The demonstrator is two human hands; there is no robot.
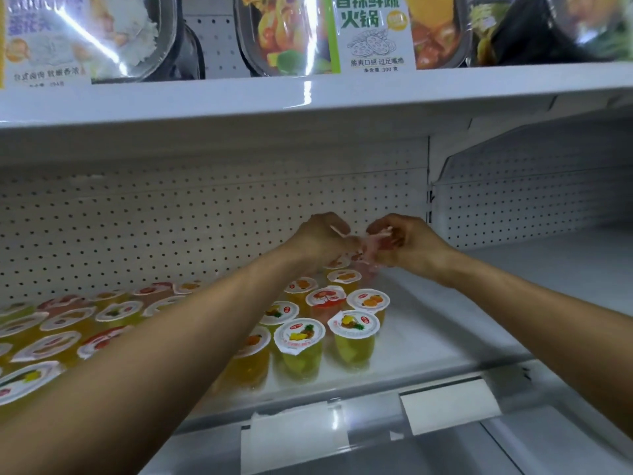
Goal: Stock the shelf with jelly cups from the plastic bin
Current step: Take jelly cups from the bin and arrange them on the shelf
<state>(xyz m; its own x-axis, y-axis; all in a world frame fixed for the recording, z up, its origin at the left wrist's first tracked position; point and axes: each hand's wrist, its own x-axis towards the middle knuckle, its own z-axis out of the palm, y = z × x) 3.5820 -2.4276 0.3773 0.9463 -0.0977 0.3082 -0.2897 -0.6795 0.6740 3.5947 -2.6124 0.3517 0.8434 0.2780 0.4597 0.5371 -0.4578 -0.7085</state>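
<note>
Both my arms reach deep onto the white shelf [445,344]. My left hand [320,236] and my right hand [406,240] meet near the pegboard back wall, fingers curled round a pinkish jelly cup [371,250] held between them; it is blurred and partly hidden. Below the hands, several jelly cups [301,334] with white printed lids stand in rows, yellow, orange and red. More cups [61,323] fill the shelf's left side, partly hidden by my left forearm. The plastic bin is out of view.
The upper shelf [308,97] carries large boxed ready meals [373,32] close above my hands. The shelf surface to the right of the cups is bare white. White price-tag holders [448,406] sit along the front rail. A pegboard [171,214] backs the shelf.
</note>
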